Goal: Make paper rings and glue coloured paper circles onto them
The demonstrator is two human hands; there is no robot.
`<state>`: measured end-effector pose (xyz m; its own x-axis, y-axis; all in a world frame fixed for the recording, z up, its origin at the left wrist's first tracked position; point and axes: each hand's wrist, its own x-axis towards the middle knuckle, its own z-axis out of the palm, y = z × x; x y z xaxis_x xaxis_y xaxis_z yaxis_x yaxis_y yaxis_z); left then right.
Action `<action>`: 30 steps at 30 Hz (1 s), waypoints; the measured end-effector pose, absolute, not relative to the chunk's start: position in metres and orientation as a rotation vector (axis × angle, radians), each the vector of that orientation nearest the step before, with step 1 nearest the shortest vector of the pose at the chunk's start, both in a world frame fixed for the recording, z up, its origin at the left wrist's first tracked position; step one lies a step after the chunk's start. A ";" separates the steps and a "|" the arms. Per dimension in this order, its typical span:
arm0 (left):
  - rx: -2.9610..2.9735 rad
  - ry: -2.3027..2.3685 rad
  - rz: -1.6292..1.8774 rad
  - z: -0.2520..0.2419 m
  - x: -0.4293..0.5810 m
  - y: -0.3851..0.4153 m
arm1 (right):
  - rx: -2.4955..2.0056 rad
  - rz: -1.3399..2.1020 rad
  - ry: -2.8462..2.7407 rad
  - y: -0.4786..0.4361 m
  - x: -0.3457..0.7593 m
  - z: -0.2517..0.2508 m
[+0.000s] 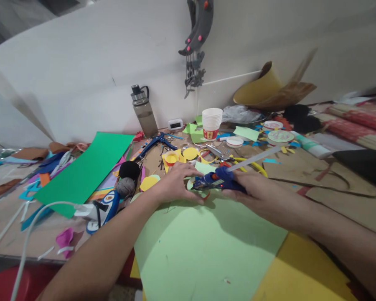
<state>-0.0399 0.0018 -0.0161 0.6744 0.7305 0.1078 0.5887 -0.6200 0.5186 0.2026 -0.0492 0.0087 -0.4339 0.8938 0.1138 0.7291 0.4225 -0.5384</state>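
My right hand (253, 190) is closed around a blue glue gun (217, 179) with a clear glue stick (257, 159) sticking out behind it. The gun's nozzle points left at a small piece under my left hand (177, 182). My left hand lies on the far edge of a large light green sheet (207, 246), fingers curled down onto the small piece; what the piece is I cannot make out. Yellow paper circles (190, 153) lie just beyond the hands.
A dark green sheet (84, 171) lies to the left, a second glue gun (105, 209) with a white cord beside it. Further back stand a water bottle (144, 110), stacked paper cups (212, 123), blue pliers (156, 142), scissors and paper scraps. A yellow sheet (301, 276) lies at front right.
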 end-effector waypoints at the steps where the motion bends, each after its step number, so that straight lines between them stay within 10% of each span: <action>1: 2.442 1.021 0.433 -0.016 -0.040 0.002 | -1.384 0.612 -2.321 -0.048 0.203 0.006; 30: 2.369 1.062 0.450 -0.016 -0.039 -0.001 | -1.558 0.164 -2.451 -0.051 0.199 0.001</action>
